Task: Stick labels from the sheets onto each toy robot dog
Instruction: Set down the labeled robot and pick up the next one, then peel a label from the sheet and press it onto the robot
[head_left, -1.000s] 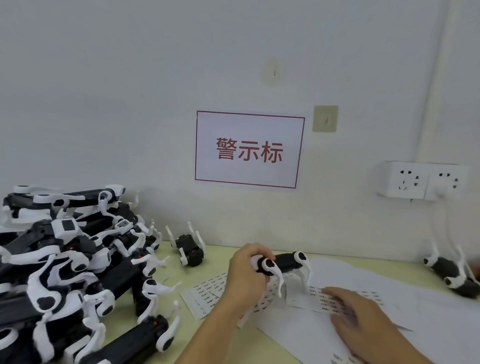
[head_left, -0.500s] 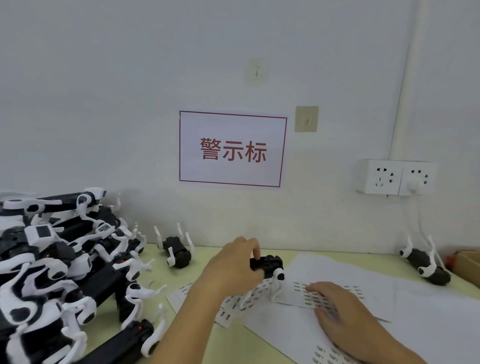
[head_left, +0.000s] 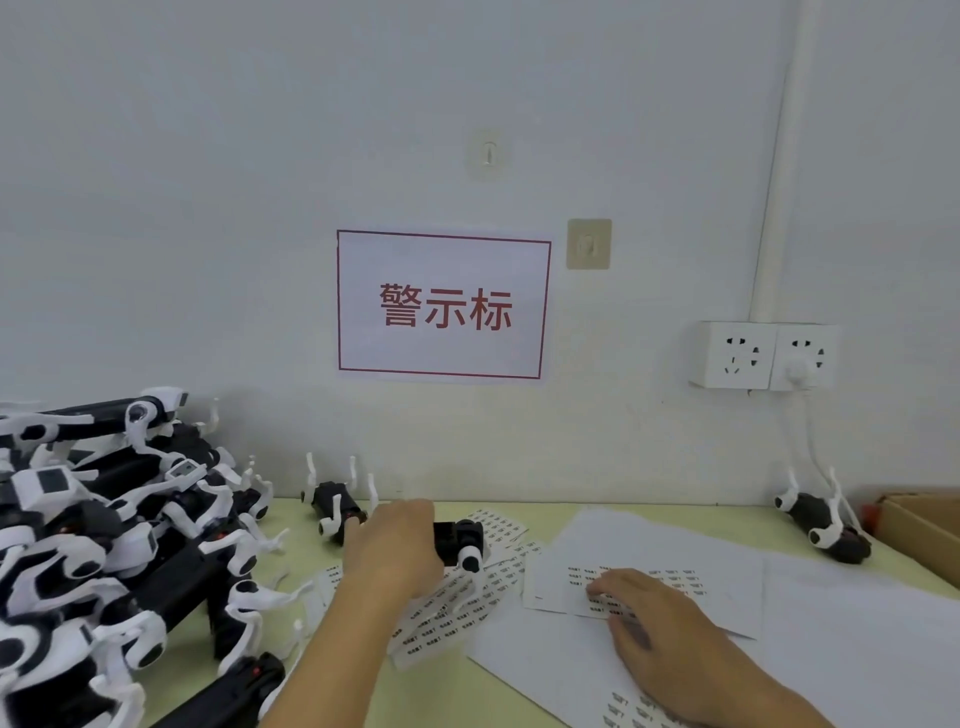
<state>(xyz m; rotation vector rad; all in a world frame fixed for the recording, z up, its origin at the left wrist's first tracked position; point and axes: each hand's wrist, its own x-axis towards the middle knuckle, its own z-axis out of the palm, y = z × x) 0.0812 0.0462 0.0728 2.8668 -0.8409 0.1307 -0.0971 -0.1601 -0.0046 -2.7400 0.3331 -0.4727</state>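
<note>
Left hand (head_left: 395, 556) grips a toy robot dog (head_left: 460, 540), right hand (head_left: 649, 618) fingers spread flat on label sheet (head_left: 644, 587); big unlabeled-looking pile (head_left: 114, 561) at 9 o'clock, tons left imo

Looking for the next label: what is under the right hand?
The right hand rests on a label sheet lying on white paper. Rows of labels show around its fingers; whatever lies beneath the palm is covered.

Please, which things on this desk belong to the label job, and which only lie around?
For the job:
toy dog in the left hand
label sheet under the right hand
dog pile

Lying about:
wall sign
socket
cardboard box
</note>
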